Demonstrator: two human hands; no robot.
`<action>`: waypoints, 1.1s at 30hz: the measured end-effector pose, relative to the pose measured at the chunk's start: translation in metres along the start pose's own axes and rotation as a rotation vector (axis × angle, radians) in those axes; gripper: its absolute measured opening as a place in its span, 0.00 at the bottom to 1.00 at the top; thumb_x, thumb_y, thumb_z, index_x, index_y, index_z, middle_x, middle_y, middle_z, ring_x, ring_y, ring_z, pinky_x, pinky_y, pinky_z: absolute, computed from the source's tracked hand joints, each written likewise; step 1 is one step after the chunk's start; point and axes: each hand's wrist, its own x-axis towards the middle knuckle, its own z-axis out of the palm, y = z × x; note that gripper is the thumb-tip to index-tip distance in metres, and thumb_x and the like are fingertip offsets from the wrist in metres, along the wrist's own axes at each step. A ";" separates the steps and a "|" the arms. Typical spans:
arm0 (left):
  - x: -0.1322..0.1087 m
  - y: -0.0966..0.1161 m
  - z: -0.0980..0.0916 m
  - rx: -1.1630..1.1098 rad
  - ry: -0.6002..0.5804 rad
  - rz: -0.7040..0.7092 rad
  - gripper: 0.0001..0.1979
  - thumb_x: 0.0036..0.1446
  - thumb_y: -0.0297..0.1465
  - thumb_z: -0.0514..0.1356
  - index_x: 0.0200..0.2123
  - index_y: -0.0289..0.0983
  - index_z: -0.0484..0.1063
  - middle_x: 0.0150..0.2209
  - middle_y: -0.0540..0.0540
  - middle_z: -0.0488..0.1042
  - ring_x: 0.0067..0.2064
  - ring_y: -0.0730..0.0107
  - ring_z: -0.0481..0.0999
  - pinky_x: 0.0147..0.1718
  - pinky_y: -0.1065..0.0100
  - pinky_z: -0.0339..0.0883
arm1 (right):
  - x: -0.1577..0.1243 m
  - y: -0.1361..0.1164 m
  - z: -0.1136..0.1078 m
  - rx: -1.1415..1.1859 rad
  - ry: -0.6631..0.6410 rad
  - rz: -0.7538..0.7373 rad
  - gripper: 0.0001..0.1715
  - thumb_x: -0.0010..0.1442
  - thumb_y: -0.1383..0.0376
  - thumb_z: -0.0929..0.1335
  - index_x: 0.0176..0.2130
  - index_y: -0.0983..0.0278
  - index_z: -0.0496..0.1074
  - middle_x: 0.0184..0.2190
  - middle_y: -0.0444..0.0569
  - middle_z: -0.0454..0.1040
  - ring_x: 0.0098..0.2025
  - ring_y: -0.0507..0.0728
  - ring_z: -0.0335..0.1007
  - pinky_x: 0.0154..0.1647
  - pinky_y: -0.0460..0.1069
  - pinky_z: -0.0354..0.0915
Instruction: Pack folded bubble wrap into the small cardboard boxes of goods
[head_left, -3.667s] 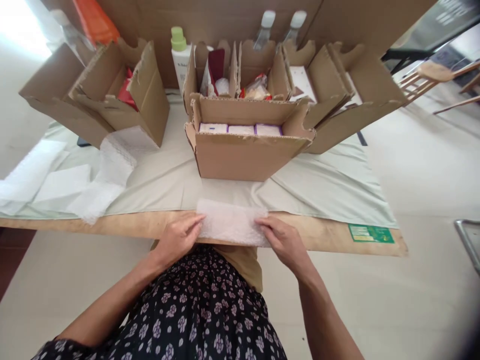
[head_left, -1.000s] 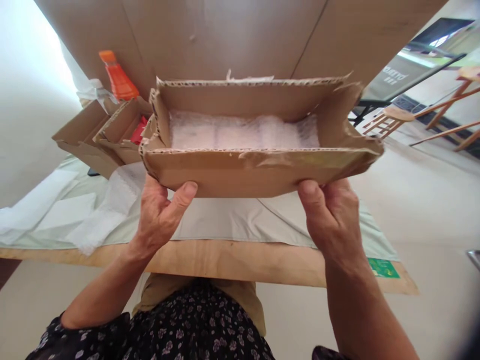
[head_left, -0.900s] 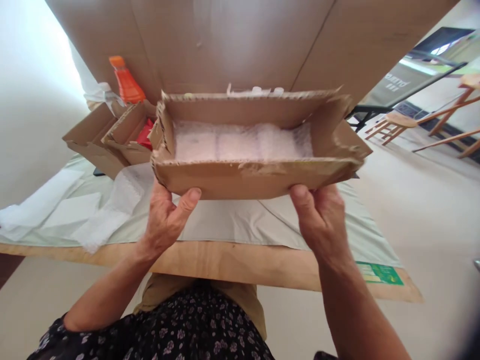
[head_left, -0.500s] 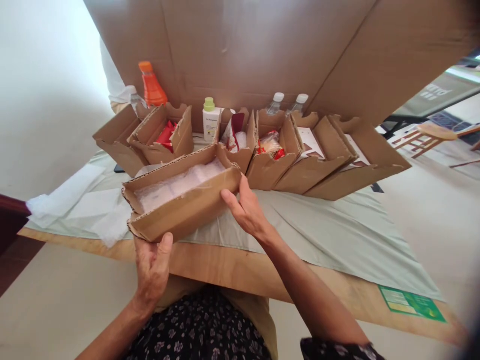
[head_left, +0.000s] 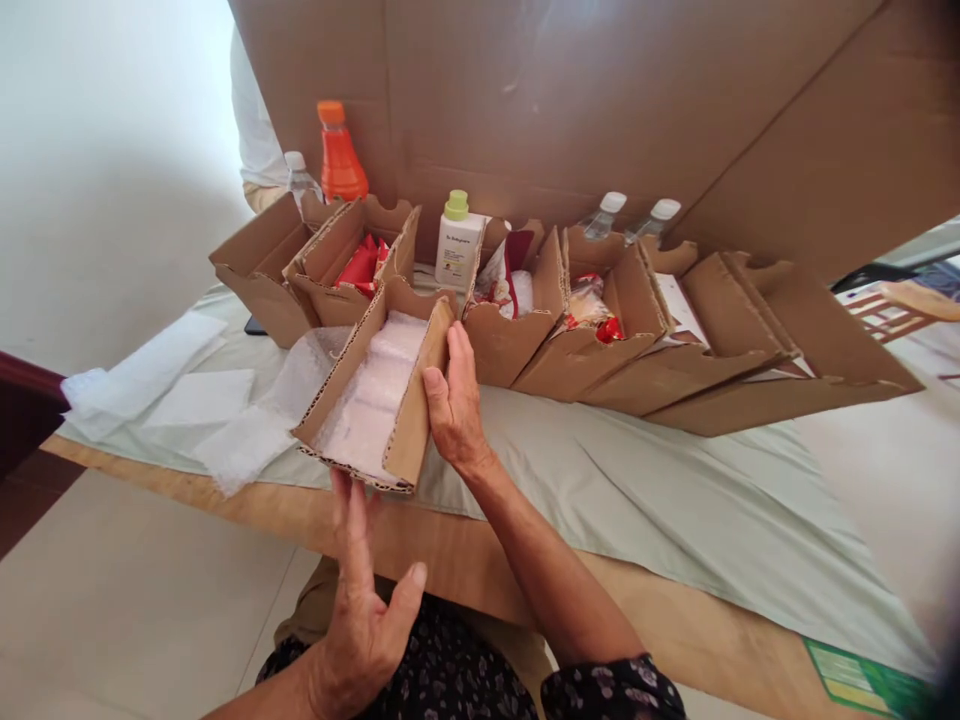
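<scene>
A long, open cardboard box (head_left: 409, 435) lined with white bubble wrap (head_left: 367, 400) lies lengthwise, pointing away from me, over the table's front edge. My right hand (head_left: 454, 405) is pressed along the box's right wall, thumb and fingers holding it. My left hand (head_left: 367, 620) is below the box's near end. Its fingers are stretched up to touch that end, the thumb is apart, and it holds nothing.
A row of open cardboard bins (head_left: 585, 340) holds red packets and sachets, with bottles (head_left: 339, 155) and a tall cardboard sheet (head_left: 600, 90) behind. Sheets of white wrap (head_left: 180, 400) lie at the left on the pale cloth (head_left: 675, 500). A person in white stands behind the left bins.
The box was held up in both hands facing me; it has come down and turned lengthwise toward the left. My left hand has let go and dropped below its near end.
</scene>
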 end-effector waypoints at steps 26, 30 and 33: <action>0.198 -0.015 0.122 0.042 0.102 0.045 0.46 0.59 0.28 0.60 0.75 0.40 0.40 0.79 0.34 0.26 0.79 0.44 0.33 0.74 0.39 0.45 | -0.045 0.092 0.027 0.239 0.219 0.368 0.28 0.70 0.48 0.58 0.56 0.62 0.71 0.57 0.59 0.75 0.59 0.61 0.71 0.62 0.60 0.68; 0.179 -0.017 0.128 0.043 0.049 0.001 0.41 0.61 0.31 0.59 0.74 0.38 0.46 0.79 0.31 0.36 0.79 0.45 0.39 0.74 0.41 0.46 | -0.044 0.092 0.022 0.208 0.199 0.342 0.27 0.70 0.50 0.57 0.54 0.62 0.72 0.52 0.57 0.77 0.56 0.61 0.73 0.59 0.61 0.69; 0.151 -0.025 0.105 0.115 -0.025 0.047 0.34 0.64 0.36 0.59 0.71 0.39 0.56 0.77 0.31 0.45 0.78 0.46 0.46 0.74 0.42 0.48 | -0.042 0.084 0.017 0.179 0.165 0.314 0.24 0.71 0.52 0.58 0.51 0.62 0.74 0.48 0.56 0.79 0.52 0.61 0.75 0.56 0.60 0.71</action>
